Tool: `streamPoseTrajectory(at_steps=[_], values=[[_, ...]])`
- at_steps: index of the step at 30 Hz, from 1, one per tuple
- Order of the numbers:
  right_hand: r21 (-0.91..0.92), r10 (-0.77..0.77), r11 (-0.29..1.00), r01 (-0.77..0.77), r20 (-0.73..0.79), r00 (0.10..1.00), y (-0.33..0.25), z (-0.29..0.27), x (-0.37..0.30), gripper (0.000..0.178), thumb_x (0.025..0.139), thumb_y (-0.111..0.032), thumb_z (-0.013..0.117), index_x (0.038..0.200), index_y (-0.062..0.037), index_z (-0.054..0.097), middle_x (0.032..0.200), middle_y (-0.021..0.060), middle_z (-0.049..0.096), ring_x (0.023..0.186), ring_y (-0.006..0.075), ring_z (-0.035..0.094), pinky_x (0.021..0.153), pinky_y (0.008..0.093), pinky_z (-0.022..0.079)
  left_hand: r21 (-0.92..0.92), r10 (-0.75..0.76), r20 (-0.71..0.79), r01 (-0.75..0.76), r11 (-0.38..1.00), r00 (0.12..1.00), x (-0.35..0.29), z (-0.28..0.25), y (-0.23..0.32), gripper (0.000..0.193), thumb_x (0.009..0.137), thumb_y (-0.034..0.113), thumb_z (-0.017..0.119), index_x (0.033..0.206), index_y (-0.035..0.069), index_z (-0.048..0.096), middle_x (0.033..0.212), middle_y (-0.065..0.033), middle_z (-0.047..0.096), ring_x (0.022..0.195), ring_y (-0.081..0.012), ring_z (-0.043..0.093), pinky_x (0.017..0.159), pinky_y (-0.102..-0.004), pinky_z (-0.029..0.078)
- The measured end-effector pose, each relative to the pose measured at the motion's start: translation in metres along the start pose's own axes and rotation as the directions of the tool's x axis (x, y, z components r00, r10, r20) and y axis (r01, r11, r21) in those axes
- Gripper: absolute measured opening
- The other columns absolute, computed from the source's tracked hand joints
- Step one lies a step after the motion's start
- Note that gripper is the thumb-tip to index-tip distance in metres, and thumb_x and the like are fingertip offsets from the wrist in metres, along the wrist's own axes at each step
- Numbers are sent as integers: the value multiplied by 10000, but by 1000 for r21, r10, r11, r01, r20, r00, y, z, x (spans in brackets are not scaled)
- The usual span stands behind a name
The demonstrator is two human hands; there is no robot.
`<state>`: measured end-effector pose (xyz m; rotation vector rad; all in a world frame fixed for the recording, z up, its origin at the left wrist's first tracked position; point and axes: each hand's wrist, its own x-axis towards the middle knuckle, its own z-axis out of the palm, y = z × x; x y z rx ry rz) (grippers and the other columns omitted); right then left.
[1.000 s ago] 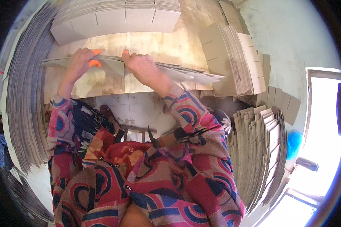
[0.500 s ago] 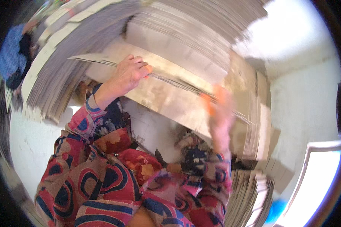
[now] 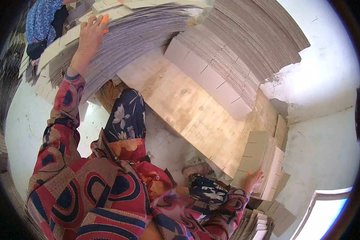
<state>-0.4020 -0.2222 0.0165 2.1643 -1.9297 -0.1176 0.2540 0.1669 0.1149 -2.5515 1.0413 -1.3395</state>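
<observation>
My left hand [image 3: 91, 38] reaches to the upper left, fingers spread over the top of a long stack of cardboard strips [image 3: 132, 36]. It has orange coverings on some fingertips. At the lower right my right hand [image 3: 253, 181] closes at the edge of a pile of slotted cardboard pieces [image 3: 252, 154], its orange-covered thumb on the near face and its fingers at the side. How many pieces it grips cannot be made out. Between the hands lies a bare wooden board [image 3: 188, 110].
A block of slotted cardboard [image 3: 212, 72] stands on the board's far side, with a taller cardboard stack [image 3: 260, 32] behind it. More cardboard pieces [image 3: 252, 226] stand at lower right near a bright white-framed opening [image 3: 328, 212]. A person in blue patterned clothing [image 3: 42, 22] is at the upper left.
The thin cardboard strips held between both hands over the board are no longer there. My left hand has moved up and left to the stack; my right hand has moved down and right to the slotted pile.
</observation>
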Motion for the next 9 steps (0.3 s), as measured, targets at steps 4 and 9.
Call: streamPoseTrajectory(at_steps=[4,9], values=[[-41,6,999,-11,-123,992,25,34,13,602,722,-166,729,1239,-49,443,1138,146,529,1048,332,494,801,466,454,-190,12,24,-7,982,1000,-12,9,14,684,719,363,702,1285,65,460,1198,-112,564,1122,-270,502,871,-407,400],[33,-7,999,14,-207,978,77,97,44,627,729,-238,717,1261,-73,430,1190,169,509,1063,323,485,839,499,427,-491,204,82,-138,860,976,-58,-12,84,687,730,370,706,1313,103,459,1201,-156,560,1181,-243,462,992,-410,331]])
